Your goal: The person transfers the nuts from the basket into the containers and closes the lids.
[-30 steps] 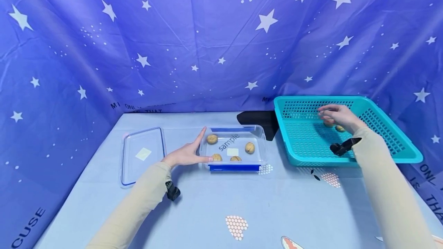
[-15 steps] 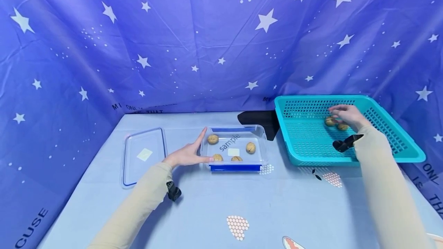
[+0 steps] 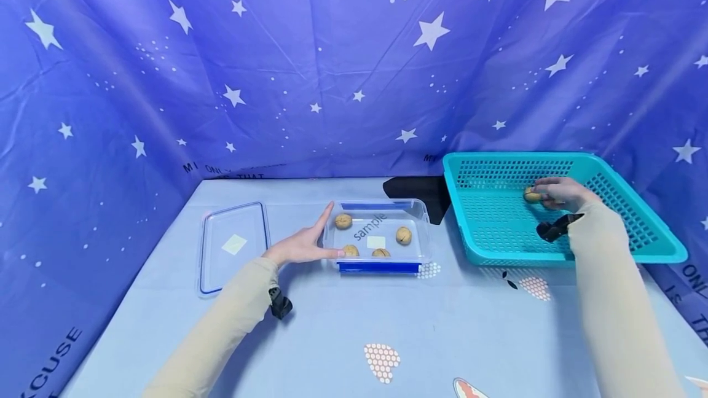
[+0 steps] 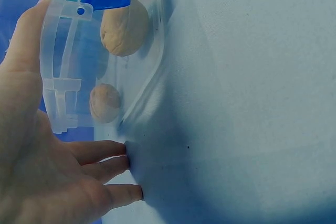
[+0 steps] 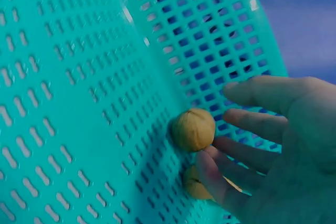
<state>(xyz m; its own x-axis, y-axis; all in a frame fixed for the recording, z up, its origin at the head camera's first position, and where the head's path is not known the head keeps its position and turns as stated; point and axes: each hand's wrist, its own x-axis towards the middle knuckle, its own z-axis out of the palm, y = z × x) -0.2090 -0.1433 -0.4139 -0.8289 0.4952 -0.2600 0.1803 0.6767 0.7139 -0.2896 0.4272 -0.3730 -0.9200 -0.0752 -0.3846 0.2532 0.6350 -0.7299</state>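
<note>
A clear plastic box (image 3: 378, 268) with blue clasps stands mid-table, with several walnuts (image 3: 404, 236) inside. My left hand (image 3: 301, 246) braces its left end, the thumb at the front corner and the index finger along the side. In the left wrist view, the other fingers (image 4: 113, 195) stretch straight past the box towards the cloth. My right hand (image 3: 564, 191) is down inside a teal basket (image 3: 475, 217), over two walnuts. In the right wrist view, one walnut (image 5: 194, 129) lies just beyond the spread fingertips; the thumb partly hides the lower walnut (image 5: 197, 184). Whether the thumb touches it, I cannot tell.
A clear lid (image 3: 235, 217) with a blue seal lies on the table left of the box. Behind the table hangs a blue star-patterned curtain (image 3: 354, 66). Something flat and black (image 3: 415, 195) shows between box and basket.
My right hand has moved right and down in the basket, onto the two walnuts. My left hand and the box have stayed in place.
</note>
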